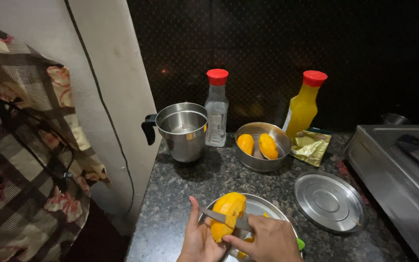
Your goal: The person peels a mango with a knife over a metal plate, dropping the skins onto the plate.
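The left hand (201, 237) is closed around the lower part of a peeled, bright orange mango (228, 213), holding it upright so the flesh faces the blade, while the right hand (267, 240) is clamped on the green handle of a steel-bladed knife (225, 218) laid across the fruit. The mango sits over a round steel plate (267, 207) at the near edge of the dark speckled stone counter (180, 194), apparently to catch juice and pieces. Two more peeled mangoes wait in a steel bowl (262, 162) toward the back edge, beside a flat round steel lid (329, 201).
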